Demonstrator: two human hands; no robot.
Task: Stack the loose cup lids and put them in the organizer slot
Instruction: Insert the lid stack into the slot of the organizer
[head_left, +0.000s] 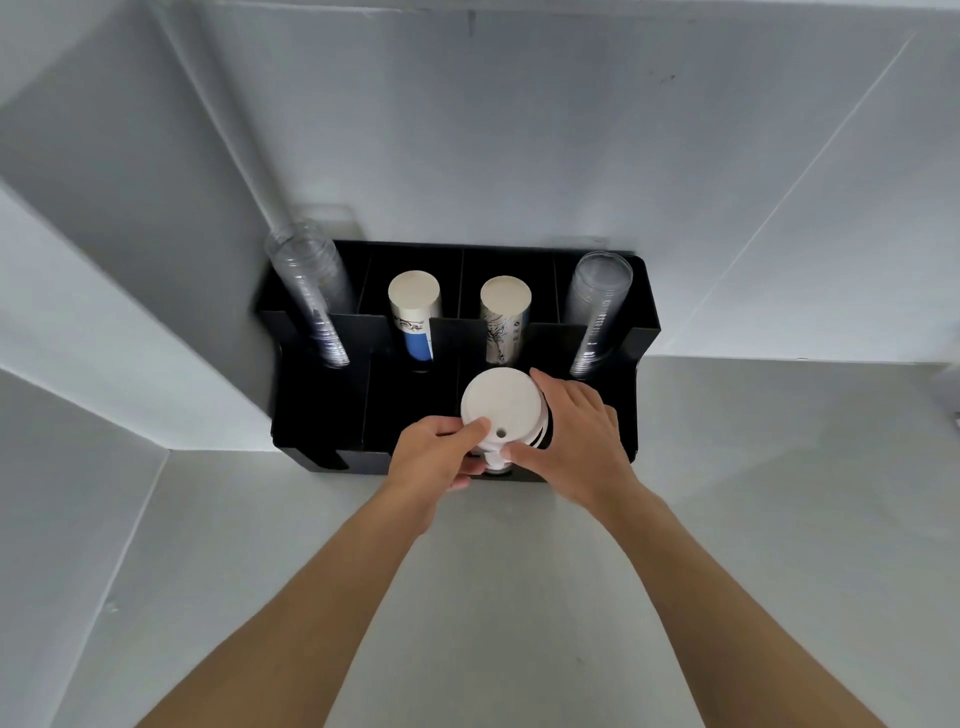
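A: What was seen in the head view?

B: A stack of white cup lids (501, 410) was held over the front row of a black organizer (644, 332), at a slot right of centre near its front edge. The organizer was set on the grey bench (519, 597) against the back wall.

A: How were the lids gripped?

B: The left hand (434, 457) was curled closed on the stack's near-left rim, thumb laid across the top lid. The right hand (576, 431) was wrapped round the right side, fingers partly spread along the edges. The stack was probably clasped from both sides so the lids stayed aligned while being lowered.

A: And the rest?

B: Paper cup stacks (414, 312) were stored in the middle back slots, clear cup stacks (597, 306) at the back corners. The slot's depth could not be judged.
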